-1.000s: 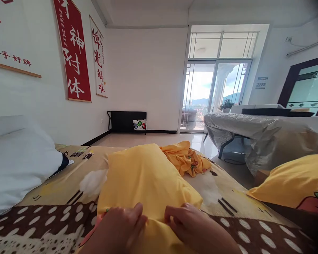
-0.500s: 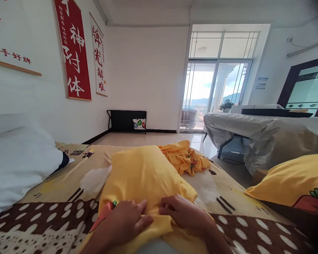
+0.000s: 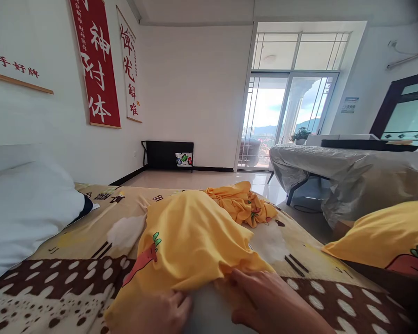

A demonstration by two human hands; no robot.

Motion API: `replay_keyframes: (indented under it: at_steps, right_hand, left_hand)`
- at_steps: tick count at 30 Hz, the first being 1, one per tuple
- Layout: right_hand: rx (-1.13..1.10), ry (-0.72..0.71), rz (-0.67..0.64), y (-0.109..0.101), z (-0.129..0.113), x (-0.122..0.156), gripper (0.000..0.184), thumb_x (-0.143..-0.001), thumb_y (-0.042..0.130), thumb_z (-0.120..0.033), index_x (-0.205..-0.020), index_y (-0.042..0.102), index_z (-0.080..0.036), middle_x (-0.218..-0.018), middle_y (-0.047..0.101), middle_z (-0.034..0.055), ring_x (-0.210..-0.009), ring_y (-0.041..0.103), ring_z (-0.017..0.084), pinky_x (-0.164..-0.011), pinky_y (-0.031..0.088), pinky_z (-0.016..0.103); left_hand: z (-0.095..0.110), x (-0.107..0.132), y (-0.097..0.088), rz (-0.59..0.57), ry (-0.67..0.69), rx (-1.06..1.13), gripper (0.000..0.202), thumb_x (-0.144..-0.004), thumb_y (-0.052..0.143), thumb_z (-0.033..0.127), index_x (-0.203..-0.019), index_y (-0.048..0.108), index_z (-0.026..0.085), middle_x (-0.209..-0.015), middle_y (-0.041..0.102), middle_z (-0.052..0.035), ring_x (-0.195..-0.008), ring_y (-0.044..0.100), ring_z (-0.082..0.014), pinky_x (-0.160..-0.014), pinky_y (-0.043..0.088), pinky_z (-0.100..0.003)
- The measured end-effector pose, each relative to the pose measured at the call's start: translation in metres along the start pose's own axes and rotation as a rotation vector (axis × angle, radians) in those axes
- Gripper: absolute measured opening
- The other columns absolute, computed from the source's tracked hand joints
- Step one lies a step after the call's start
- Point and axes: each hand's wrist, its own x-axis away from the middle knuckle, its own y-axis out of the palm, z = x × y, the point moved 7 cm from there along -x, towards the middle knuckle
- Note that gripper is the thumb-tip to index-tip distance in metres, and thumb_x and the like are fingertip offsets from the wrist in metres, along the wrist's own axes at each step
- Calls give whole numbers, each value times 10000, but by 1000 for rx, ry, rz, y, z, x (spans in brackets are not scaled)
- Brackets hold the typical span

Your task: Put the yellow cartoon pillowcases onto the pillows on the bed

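A yellow pillowcase point(image 3: 191, 236) with a carrot print lies before me on the patterned bedding, partly over a pale pillow point(image 3: 209, 311). The pale surface shows at the case's near opening, between my hands. At the left of that opening my left hand point(image 3: 156, 311) is closed on the case's edge, slightly blurred. My right hand point(image 3: 264, 297) pinches the edge on the right side, its thumb lower, near the pale pillow. Just beyond the case lies a crumpled yellow cloth point(image 3: 245, 204) with carrot prints.
To the left rests a white pillow point(image 3: 31, 208). A yellow carrot-print pillow point(image 3: 397, 232) is at the right edge. Past the patterned bedding point(image 3: 320, 287) stands a plastic-covered table point(image 3: 334, 162); a black folded frame point(image 3: 163, 155) leans by the far wall.
My hands have moved nearer me and further apart, from the middle of the pillowcase to its edge. The edge is lifted, showing more of the pale pillow, and the left carrot print is more visible.
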Motion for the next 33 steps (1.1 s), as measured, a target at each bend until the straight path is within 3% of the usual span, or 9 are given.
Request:
replay_keyframes:
  at_steps: [3,8,15,19,22,24,27,30,33]
  right_hand:
    - [83,65,19,5,10,-12,366,-630,618,-234,-995,594,-224,-986,672,55,-869,625,269,-655,364,302]
    - [156,36,81,10,16,-17,408,-575,545,-151,-978,584,-207,-929,672,55,-810,624,244,-597,316,287]
    - [187,106,172,-4,23,-13,307,-747,396,-70,-852,645,-214,-850,699,57,-828,637,215,-630,318,287]
    - [284,261,236,-22,33,-6,273,-758,417,-105,-841,648,-223,-774,710,62,-761,657,239,-569,291,282]
    - [293,387,403,-38,40,5,259,-797,430,-175,-890,658,-257,-693,707,40,-680,663,234,-512,262,266]
    - [258,464,570,-49,45,16,258,-817,432,-238,-923,664,-279,-586,679,10,-571,642,217,-475,248,255]
    - [208,492,880,-62,46,32,274,-813,421,-293,-913,675,-272,-495,634,-20,-420,567,184,-433,256,250]
    - [182,344,1151,-71,37,43,305,-827,391,-314,-863,685,-240,-590,679,-9,-420,552,154,-439,312,251]
    - [164,237,1290,-74,32,48,311,-845,401,-330,-833,695,-230,-627,687,0,-461,564,143,-478,361,249]
  left_hand:
    - [-14,-9,-17,1,-136,98,414,-743,560,186,-1157,567,166,-1171,610,-123,-1055,581,-289,-887,474,-393]
    - [-33,-21,-26,137,-215,78,405,-700,508,132,-1100,571,160,-1127,594,-120,-1071,545,-294,-910,444,-462]
    - [-49,-21,-31,164,-270,19,551,-629,403,-47,-1109,567,166,-1118,607,-96,-1059,557,-258,-917,429,-423]
    - [-77,-4,-36,224,-339,86,555,-685,370,-36,-1144,570,203,-1147,623,-86,-1069,571,-224,-911,427,-368]
    - [-101,10,-37,251,-404,92,591,-680,367,-27,-1180,566,217,-1156,631,-75,-1057,585,-213,-891,433,-343]
    - [-110,19,-47,384,-420,43,509,-691,358,-4,-1057,626,226,-1051,659,-55,-961,610,-201,-828,448,-317]
    - [-105,41,-77,811,-356,-97,288,-757,381,102,-846,636,203,-892,638,-57,-833,595,-207,-738,449,-311]
    - [-84,72,-100,1283,-288,-246,199,-809,446,148,-885,627,183,-906,601,-71,-838,573,-206,-752,447,-312]
    - [-67,92,-105,1555,-297,-341,193,-783,561,114,-939,637,198,-900,599,-59,-760,571,-177,-704,464,-288]
